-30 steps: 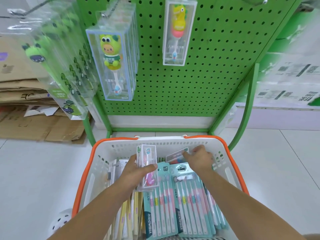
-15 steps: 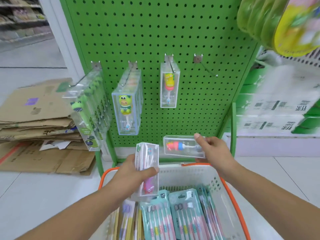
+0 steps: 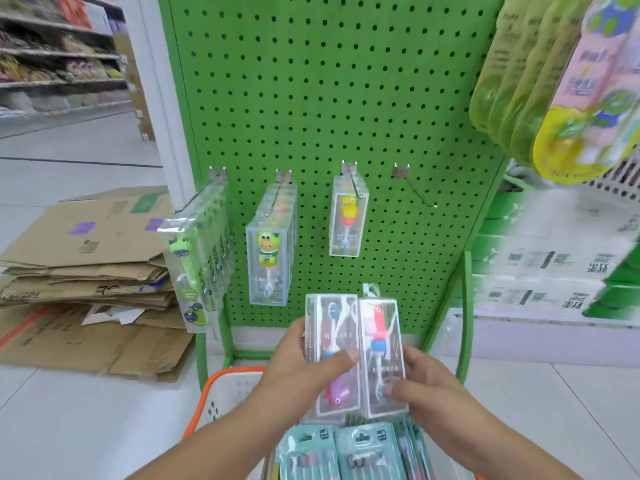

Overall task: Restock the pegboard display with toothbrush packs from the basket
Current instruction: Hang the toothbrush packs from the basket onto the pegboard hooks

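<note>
Lying closest, under both arms, the teal brush packs (image 3: 346, 452) fill the white basket w/ orange rim (image 3: 221, 386). Just above them the left hand (image 3: 298, 372) grips a clear box w/ a purple fish brush (image 3: 334, 358), thumb over its front. The right hand (image 3: 424, 379) pinches a 2nd clear box w/ a red brush (image 3: 381, 355), touching the 1st box's right side; both stand upright. Farther past the hands is the green pegboard (image 3: 311, 98). 3 hooks there carry clear packs: green croc ones (image 3: 197, 268) up-left, yellow pig ones (image 3: 268, 261), one yellow brush box (image 3: 347, 220). A bare hook (image 3: 415, 188) is up-right of the hands. Flat cardboard (image 3: 83, 271) lies far left.
</note>
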